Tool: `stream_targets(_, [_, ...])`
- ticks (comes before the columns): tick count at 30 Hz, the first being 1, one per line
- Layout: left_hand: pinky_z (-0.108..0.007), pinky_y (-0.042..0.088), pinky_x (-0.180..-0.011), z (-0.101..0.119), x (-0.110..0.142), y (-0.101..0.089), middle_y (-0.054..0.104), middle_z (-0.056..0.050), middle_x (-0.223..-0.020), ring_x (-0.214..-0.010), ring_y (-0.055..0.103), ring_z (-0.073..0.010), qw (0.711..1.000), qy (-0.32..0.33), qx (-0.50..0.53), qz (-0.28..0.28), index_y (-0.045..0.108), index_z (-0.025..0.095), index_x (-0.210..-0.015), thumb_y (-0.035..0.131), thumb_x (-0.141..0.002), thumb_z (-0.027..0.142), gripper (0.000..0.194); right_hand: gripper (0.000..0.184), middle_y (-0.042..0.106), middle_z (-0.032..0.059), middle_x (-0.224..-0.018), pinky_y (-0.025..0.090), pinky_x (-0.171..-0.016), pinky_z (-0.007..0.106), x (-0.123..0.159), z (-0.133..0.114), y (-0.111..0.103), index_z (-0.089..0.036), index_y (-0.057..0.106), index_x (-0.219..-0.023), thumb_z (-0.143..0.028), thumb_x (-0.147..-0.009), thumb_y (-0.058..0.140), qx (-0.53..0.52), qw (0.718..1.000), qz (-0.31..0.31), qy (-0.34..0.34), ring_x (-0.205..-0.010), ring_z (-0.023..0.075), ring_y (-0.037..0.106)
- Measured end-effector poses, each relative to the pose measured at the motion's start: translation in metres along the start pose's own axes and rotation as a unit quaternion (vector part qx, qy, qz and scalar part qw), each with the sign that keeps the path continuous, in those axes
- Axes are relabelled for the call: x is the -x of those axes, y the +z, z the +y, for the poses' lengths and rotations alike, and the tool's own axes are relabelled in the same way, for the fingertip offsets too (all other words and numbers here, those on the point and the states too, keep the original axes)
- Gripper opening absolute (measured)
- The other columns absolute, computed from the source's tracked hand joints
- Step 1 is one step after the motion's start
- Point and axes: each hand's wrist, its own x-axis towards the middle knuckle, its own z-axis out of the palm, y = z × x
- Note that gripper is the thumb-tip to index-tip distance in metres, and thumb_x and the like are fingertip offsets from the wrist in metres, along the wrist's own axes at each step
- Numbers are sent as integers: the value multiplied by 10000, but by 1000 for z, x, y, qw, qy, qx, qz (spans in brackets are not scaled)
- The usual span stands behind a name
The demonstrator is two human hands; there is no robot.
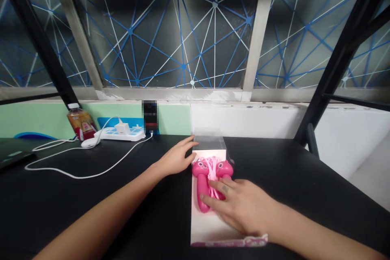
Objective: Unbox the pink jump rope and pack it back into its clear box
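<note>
A pink jump rope (212, 170) lies on a pale card tray (210, 231). Its two handles have animal-face tops, and the pale pink cord is bundled between them. At the far end, a clear plastic box (210, 143) meets the card. My left hand (176, 157) is at the box's left side, fingers stretched apart, with fingertips at its edge. Over the jump rope lies my right hand (240, 201), fingers spread across the cord and the left handle. It covers much of the right handle and part of the tray.
On the left stand a drink bottle (81, 122) and a white power strip (122, 133) with a plugged-in charger. A white cable (79, 177) loops over the black table (146, 211). A pixelated dark object (150, 115) leans by the wall. Black frame posts flank the window.
</note>
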Motion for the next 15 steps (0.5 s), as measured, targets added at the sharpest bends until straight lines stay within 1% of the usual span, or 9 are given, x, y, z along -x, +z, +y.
stream_targets(3, [-397, 431, -1078, -2, -1, 0, 420, -78, -1508, -1360, 443, -253, 1000, 0, 27, 2, 605, 229, -1160, 554, -880, 304, 294, 400, 633, 141, -1253, 561, -677, 390, 1, -3, -6, -258, 453, -1381, -284, -982, 440, -20, 1000, -7, 0, -1059, 340, 650])
stream_targets(6, [-348, 528, -927, -1, -2, 1, 540, -59, -1396, -1226, 562, -240, 999, -3, 51, 8, 603, 234, -1058, 586, -837, 260, 223, 391, 633, 148, -1256, 558, -669, 398, 1, -4, -9, -255, 456, -1380, -278, -992, 420, -25, 1000, -5, -2, -1047, 340, 656])
stream_targets(8, [-318, 552, -846, 0, -3, 2, 590, -41, -1323, -1130, 613, -226, 998, -9, 60, 17, 596, 238, -1028, 595, -812, 226, 216, 392, 628, 151, -1268, 553, -672, 395, 1, -3, -9, -256, 455, -1385, -278, -996, 418, -25, 1000, -3, -6, -1037, 331, 659])
stream_targets(10, [-300, 558, -803, 0, -3, 3, 607, -33, -1285, -1088, 628, -221, 997, -17, 64, 28, 596, 235, -998, 599, -790, 200, 211, 390, 628, 148, -1268, 546, -666, 380, 0, -2, -9, -259, 460, -1385, -283, -998, 423, -25, 1000, 0, -9, -1025, 316, 661])
stream_targets(12, [-290, 561, -789, 2, -4, 3, 615, -32, -1263, -1069, 635, -217, 997, -21, 69, 35, 599, 231, -985, 591, -779, 181, 212, 380, 635, 135, -1256, 540, -666, 366, 0, -2, -9, -268, 471, -1378, -292, -1001, 429, -27, 1000, 8, -8, -1023, 301, 659])
stream_targets(15, [-276, 569, -792, 4, -3, 1, 618, -39, -1251, -1083, 631, -207, 995, -15, 94, 25, 612, 228, -989, 543, -790, 152, 223, 366, 653, 102, -1221, 536, -687, 359, 0, -2, -6, -292, 491, -1362, -290, -998, 449, -27, 999, 23, 4, -1023, 283, 653])
